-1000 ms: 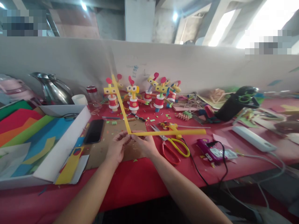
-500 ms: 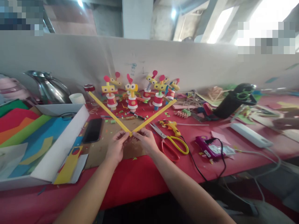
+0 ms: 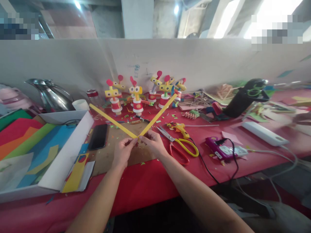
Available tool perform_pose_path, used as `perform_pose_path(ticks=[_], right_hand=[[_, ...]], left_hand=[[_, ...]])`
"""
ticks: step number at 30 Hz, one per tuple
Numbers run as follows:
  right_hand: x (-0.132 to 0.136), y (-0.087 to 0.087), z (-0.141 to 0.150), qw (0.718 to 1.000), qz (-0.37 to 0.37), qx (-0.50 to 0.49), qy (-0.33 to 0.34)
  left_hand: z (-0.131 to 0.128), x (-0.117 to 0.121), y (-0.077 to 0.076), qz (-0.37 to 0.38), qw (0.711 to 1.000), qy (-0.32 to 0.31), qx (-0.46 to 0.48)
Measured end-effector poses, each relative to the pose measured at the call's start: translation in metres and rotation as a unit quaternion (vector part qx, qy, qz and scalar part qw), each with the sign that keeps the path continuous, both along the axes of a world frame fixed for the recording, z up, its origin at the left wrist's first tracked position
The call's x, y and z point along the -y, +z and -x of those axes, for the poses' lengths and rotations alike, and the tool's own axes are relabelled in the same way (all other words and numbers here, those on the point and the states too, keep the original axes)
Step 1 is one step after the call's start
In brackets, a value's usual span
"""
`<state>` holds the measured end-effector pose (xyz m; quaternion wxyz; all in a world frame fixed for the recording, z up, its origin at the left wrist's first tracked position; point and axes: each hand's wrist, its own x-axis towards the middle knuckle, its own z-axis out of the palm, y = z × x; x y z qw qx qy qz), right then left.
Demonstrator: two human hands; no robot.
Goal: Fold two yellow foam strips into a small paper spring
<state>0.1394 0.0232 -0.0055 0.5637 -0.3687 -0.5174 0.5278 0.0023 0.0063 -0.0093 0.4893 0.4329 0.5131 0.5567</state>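
Two yellow paper strips [image 3: 113, 121] meet in a V above a brown cardboard sheet [image 3: 103, 163]. At the point of the V, my left hand [image 3: 123, 151] pinches the strips between thumb and fingers. My right hand [image 3: 153, 142] is closed on the same joint from the other side, its fingertips touching or nearly touching the left ones. How the strip ends overlap is hidden by my fingers. Just right of my right hand lie scissors [image 3: 178, 145] with one red and one yellow handle, blades apart. A yellow glue gun [image 3: 181, 130] rests behind them.
Several paper-cup figures [image 3: 138, 106] stand at the back. On the left are a white box [image 3: 65, 152] of coloured paper, a phone [image 3: 97, 137] and a steel jug [image 3: 52, 95]. To the right are a purple power strip [image 3: 218, 148], cables and a black holder [image 3: 243, 100].
The V of yellow strips has turned slightly counterclockwise: its left arm sits lower and its right arm rises more steeply. Both hands keep their pinch, and the camera view has shifted a little.
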Motion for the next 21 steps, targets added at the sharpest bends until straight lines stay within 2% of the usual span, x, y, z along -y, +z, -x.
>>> perform_pose_path(ticks=[3, 7, 11, 15, 18, 21], right_hand=[[0.005, -0.002, 0.005, 1.000, -0.003, 0.006, 0.015], [0.008, 0.000, 0.006, 1.000, 0.005, 0.017, -0.009], [0.007, 0.003, 0.003, 0.999, 0.004, 0.033, -0.026], [0.003, 0.000, 0.001, 0.997, -0.020, 0.063, -0.033], [0.000, -0.006, 0.001, 0.997, -0.013, 0.071, -0.002], [0.000, -0.008, 0.002, 0.998, 0.008, 0.053, 0.030]], left_hand=[[-0.005, 0.001, -0.001, -0.024, 0.998, 0.028, 0.056], [-0.009, 0.003, -0.001, -0.015, 0.992, -0.007, 0.121], [-0.007, 0.004, 0.001, -0.019, 0.998, -0.022, 0.051], [-0.006, 0.005, 0.004, -0.027, 0.998, -0.046, 0.034], [-0.005, 0.005, 0.005, -0.035, 0.997, -0.065, -0.018], [-0.003, 0.005, 0.004, -0.078, 0.992, -0.066, -0.079]])
